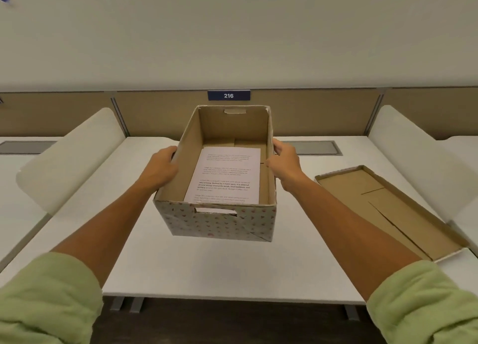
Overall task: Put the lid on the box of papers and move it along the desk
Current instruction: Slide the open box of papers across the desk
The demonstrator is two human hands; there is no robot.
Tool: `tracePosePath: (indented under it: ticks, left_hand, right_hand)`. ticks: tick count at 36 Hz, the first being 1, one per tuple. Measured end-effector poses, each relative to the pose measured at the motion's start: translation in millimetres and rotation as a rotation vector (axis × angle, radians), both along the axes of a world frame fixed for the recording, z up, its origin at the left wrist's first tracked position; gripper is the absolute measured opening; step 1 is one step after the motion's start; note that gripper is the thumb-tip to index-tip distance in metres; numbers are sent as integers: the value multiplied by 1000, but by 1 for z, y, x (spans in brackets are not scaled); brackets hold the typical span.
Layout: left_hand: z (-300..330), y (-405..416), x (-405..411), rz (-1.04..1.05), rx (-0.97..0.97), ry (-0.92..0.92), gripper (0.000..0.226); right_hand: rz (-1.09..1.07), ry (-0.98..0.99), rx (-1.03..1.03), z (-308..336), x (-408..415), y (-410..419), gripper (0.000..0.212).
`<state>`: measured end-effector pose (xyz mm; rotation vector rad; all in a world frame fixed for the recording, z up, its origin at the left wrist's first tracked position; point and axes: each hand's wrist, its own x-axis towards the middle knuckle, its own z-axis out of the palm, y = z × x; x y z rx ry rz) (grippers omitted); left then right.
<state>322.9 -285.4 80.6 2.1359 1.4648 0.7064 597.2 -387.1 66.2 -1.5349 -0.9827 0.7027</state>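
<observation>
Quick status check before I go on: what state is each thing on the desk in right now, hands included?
box: open, no lid on, held at both side walls.
papers: lying flat on the box floor, printed side up.
lid: off, inside facing up, on the desk to the right of the box.
left hand: gripping the box's left wall.
right hand: gripping the box's right wall.
desk: carries the lid.

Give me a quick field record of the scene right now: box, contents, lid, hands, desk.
box: open cardboard box with heart print, upright at desk centre
contents: printed papers lying flat inside
lid: lid off, upside down on the desk, to the right of the box, apart from it
left hand: left hand grips the box's left wall
right hand: right hand grips the right wall
desk: white desk, label 216 behind
</observation>
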Motion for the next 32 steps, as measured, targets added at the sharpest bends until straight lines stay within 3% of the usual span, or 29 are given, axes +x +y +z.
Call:
tracePosePath:
  ticks: [6,14,32]
  left_hand:
    - [-25,-2,7,-29,-40,-59,30]
    - [-63,-1,13,-69,-83,-61,25]
    - [-133,-13,15,-51,-192,-147,27]
  right_hand:
    - [-52,-2,-20,-23,3,-6,35]
    - [-100,30,-66,-51,-4,-11,45]
    - [-157,107,-197,-105,-11,-14,39]
